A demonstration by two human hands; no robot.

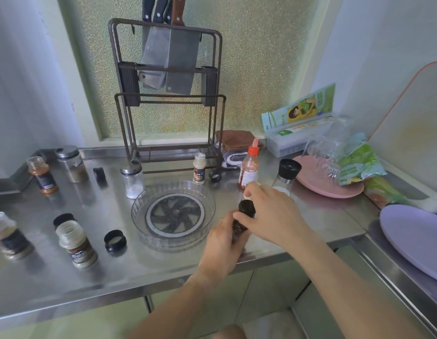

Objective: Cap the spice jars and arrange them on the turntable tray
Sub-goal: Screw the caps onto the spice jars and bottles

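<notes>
**Jar count at capping**

Left hand (221,243) wraps a dark spice jar (238,227) just right of the clear turntable tray (139,216); jar body mostly hidden. Right hand (273,214) pinches its black cap (247,207). Uncapped jars: three at left (42,174) (76,244) (9,234). Loose black caps: four visible (115,240) (99,172) (215,176) (63,218), the last partly hidden behind a jar. Tray holds no jars.

My surface (139,270) is brushed, softly reflective steel. The tray (207,199) is clear ribbed plastic; the cap (246,207) under my fingers is smooth black plastic. Cleavers (180,59) are dull metal.
</notes>
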